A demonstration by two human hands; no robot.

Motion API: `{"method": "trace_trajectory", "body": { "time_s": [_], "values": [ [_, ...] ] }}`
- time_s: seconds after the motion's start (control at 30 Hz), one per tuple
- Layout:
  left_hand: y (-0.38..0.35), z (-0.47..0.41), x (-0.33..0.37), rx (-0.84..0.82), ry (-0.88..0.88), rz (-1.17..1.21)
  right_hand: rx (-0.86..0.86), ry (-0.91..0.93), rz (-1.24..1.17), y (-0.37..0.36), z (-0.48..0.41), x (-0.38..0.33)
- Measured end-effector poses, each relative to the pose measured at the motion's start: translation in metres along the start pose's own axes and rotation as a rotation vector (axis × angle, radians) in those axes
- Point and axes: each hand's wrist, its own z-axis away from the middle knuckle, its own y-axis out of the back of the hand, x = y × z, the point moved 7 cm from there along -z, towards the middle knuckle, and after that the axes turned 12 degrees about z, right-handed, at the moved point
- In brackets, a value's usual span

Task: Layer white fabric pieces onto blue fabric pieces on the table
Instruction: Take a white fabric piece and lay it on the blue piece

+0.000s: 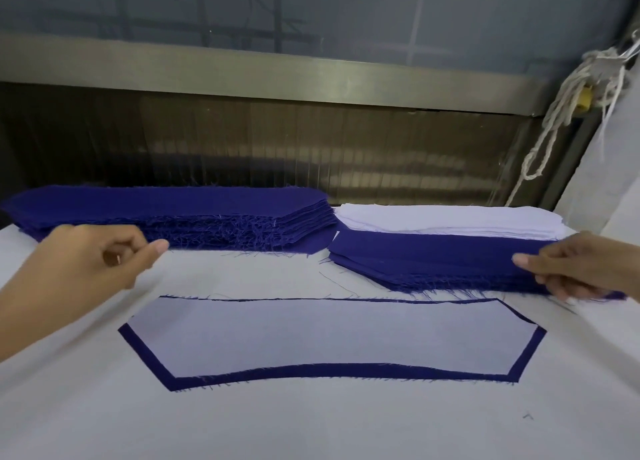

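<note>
The right hand (pixel 568 269) pinches the top piece of the blue pile (pixel 436 262) at right, lying sideways. The left hand (pixel 104 262), loosely curled and holding nothing, nears the bigger blue stack (pixel 166 210).

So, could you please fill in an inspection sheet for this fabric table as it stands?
Surface: table covered in white cloth, with a few loose blue threads.
Job's things: white piece laid flat on a blue piece, blue border showing all round; blue stack back left; second blue stack back right, with a white stack on its far part.
Clutter: small dark mark front right.
Grippers: left hand loosely curled in front of the left stack, apparently empty; right hand, fingers on the right stack's end.
Cables: knotted white cord hanging at right.
Surroundings: metal rail above a dark panel behind.
</note>
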Motion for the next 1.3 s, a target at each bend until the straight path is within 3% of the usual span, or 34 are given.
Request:
{"method": "trace_trajectory", "body": {
  "time_s": [0.23, 0.5, 0.93, 1.07, 1.3],
  "values": [
    [-0.067, -0.048, 0.083, -0.205, -0.200, 0.058, 0.265, 0.009, -0.131, 0.041, -0.016, -0.014],
    [-0.152, -0.123, 0.153, -0.225, -0.452, -0.073, 0.543, -0.013, -0.085, 0.081, -0.074, 0.013],
    [-0.239, -0.186, 0.166, -0.413, -0.436, -0.332, 0.662, -0.189, 0.243, 0.086, -0.140, 0.042],
    [-0.245, -0.185, 0.161, -0.431, -0.367, -0.241, 0.653, -0.212, 0.359, 0.085, -0.145, 0.045],
    [-0.249, -0.192, 0.153, -0.459, -0.227, -0.107, 0.697, -0.217, 0.272, 0.087, -0.148, 0.049]
  ]
}}
